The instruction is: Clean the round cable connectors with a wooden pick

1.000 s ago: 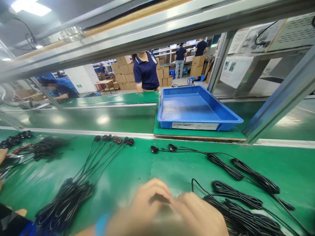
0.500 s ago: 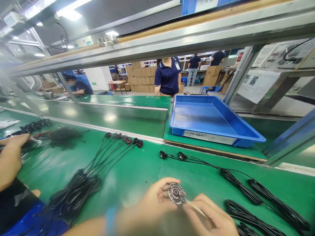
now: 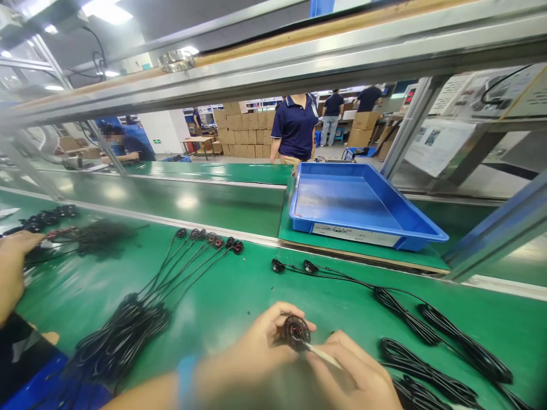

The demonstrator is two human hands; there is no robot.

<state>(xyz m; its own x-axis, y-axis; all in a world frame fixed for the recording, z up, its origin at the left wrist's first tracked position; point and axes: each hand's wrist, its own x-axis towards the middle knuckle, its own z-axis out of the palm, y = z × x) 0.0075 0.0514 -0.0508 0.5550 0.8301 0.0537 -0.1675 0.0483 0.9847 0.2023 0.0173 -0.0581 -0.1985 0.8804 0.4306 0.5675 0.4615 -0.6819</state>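
Observation:
Low in the middle, my left hand [image 3: 265, 337] pinches a round black slotted part [image 3: 296, 331] with red inside its ring. My right hand [image 3: 356, 367] is closed on a thin pale stick [image 3: 325, 355], whose tip meets the part near its centre. What kind of tool the stick is, I cannot tell. Beyond my hands lie two similar round black parts [image 3: 310, 266] on cables, the bundled black cables [image 3: 405, 315] running off to the right. More round parts [image 3: 218, 242] lie in a row at left, joined to a heap of coiled cables [image 3: 123, 330].
A blue tray [image 3: 350, 199] stands on a green board behind the bench [image 3: 205, 296]. Overhead runs a metal shelf beam [image 3: 273, 77]. At far left a co-worker's hand [image 3: 15, 256] is near more black parts [image 3: 51, 216]. Another person [image 3: 294, 128] stands across the bench.
The round part has tilted in my left hand, its face turning darker to the camera. The stick's tip has moved from the rim towards the centre. The whole view has shifted slightly.

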